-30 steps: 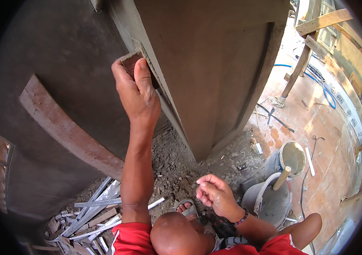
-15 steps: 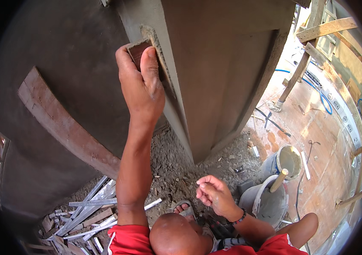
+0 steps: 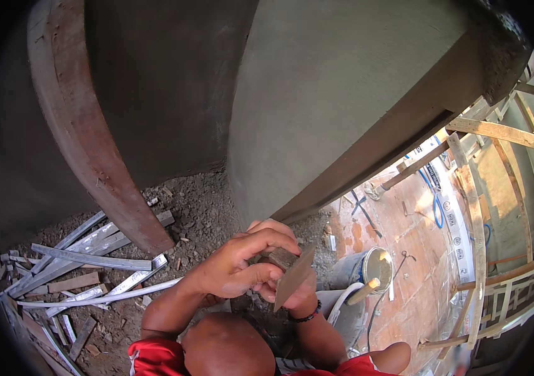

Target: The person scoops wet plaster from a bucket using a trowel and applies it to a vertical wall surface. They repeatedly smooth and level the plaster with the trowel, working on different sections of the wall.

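Flat float (image 3: 295,277), gripped in left hand (image 3: 240,262), right hand (image 3: 307,294) close behind it

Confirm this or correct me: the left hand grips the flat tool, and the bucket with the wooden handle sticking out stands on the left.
The side is wrong: the head view shows the bucket with the wooden handle standing on the right. The left hand does grip the flat tool.

The float (image 3: 296,276) is matt, perhaps wooden; the wall (image 3: 323,94) smooth, matt.
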Demonstrator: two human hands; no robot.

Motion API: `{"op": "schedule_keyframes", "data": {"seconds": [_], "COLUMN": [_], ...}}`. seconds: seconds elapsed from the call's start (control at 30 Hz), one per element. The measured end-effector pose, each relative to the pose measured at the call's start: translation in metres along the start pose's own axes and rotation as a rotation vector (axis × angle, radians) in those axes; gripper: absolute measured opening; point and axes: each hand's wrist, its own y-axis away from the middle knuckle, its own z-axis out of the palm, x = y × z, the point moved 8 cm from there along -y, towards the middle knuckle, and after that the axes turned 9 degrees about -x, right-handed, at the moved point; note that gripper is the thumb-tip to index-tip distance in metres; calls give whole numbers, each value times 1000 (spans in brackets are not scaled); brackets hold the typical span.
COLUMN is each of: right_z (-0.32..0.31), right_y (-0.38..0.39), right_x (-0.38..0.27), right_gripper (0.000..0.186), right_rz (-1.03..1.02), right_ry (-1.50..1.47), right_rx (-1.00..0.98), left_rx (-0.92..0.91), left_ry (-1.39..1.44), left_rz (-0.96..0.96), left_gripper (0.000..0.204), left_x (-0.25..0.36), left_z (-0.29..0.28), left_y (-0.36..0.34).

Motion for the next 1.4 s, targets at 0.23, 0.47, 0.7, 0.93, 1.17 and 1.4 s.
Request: {"op": "schedule_keyframes", "data": {"seconds": [0.23, 0.47, 0.7, 0.93, 1.17, 1.4], "right_z": [46, 222, 198, 64, 156, 10], "right_y": [-4, -28, -80, -34, -51, -36], "right_x": [-29, -146, -143, -108, -147, -89], "right_gripper": [63, 65, 66, 62, 54, 50], "right_rz": [-286, -1209, -1396, -913, -1165, -740], "right_ry": [752, 1596, 2078, 1946, 1873, 1849], "right_rx": [13, 211, 566, 898, 630, 883], "left_rx": [-49, 565, 561, 523, 534, 550], "left_ry": [23, -613, -779, -758, -778, -827], "left_rz": [139, 348, 306, 348, 401, 445], "left_gripper": [60, 75, 74, 75, 74, 74], "left_x": [8, 19, -2, -10, -12, -11], "left_z": [-9, -84, -84, -83, -84, -86], "left_y": [-16, -54, -109, -119, -119, -119]}}
